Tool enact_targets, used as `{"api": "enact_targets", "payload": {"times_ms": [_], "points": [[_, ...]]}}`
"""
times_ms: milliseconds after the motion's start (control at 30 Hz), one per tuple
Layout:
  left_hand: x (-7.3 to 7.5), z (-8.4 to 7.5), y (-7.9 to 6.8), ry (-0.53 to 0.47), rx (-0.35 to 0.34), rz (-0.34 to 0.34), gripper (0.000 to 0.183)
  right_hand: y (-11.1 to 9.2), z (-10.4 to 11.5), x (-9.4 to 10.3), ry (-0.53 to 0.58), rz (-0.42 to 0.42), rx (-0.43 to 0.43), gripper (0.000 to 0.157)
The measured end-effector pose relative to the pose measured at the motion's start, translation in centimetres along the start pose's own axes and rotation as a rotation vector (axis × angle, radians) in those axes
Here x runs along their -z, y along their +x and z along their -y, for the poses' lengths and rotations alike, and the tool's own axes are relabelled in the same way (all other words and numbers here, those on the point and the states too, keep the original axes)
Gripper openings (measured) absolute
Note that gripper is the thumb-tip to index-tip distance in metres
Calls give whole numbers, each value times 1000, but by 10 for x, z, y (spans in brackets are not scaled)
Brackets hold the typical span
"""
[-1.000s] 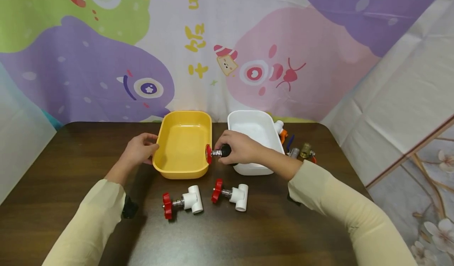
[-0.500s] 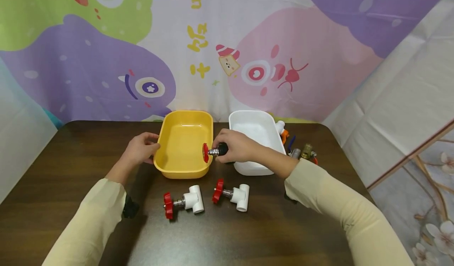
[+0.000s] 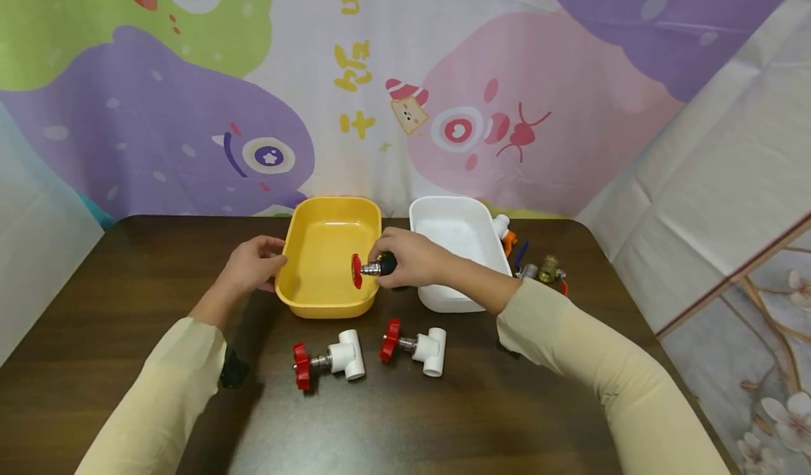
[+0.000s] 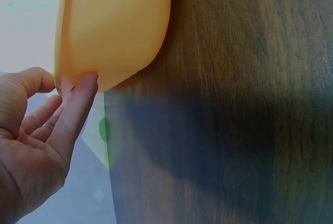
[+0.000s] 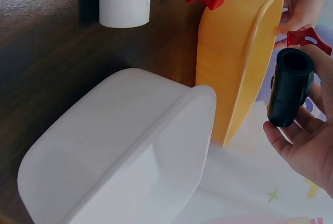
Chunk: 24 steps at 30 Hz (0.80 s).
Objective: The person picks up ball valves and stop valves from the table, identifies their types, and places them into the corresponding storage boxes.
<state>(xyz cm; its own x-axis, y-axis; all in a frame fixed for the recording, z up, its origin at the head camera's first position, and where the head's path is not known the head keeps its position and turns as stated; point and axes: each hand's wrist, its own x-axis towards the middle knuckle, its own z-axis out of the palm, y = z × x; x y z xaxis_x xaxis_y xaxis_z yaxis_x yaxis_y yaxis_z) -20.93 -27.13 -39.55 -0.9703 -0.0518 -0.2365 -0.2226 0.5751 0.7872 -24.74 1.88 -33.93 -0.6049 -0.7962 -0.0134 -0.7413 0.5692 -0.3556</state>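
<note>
My right hand (image 3: 415, 258) grips a black tee valve (image 5: 290, 86) with a metal stem and a red handwheel (image 3: 357, 271). It holds the valve over the right side of the yellow basin (image 3: 326, 312), the handwheel pointing left. My left hand (image 3: 252, 265) pinches the basin's left rim, with fingers against the outer wall in the left wrist view. Two white tee valves with red handwheels lie on the table in front: the left white valve (image 3: 342, 357) and the right white valve (image 3: 428, 352).
A white basin (image 3: 459, 306) stands right of the yellow one, partly behind my right forearm. Beyond it lie a white fitting with an orange handle (image 3: 507, 239) and a brass valve (image 3: 548, 269). A printed curtain (image 3: 355, 158) hangs behind the brown table (image 3: 209, 419).
My right hand has carried the black valve leftward, from the yellow basin's right rim to over its inside. The left hand stays at the rim.
</note>
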Motion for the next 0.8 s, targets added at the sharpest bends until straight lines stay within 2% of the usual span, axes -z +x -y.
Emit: {"api": "enact_targets", "payload": {"times_ms": [433,800], "points": [[0,1,0,4,-5,-7,50,13,12,-3,-5,22,21,29],[-1,3,2,-4,0,-8,50,23,11,-9,-26,20,14,29]]}}
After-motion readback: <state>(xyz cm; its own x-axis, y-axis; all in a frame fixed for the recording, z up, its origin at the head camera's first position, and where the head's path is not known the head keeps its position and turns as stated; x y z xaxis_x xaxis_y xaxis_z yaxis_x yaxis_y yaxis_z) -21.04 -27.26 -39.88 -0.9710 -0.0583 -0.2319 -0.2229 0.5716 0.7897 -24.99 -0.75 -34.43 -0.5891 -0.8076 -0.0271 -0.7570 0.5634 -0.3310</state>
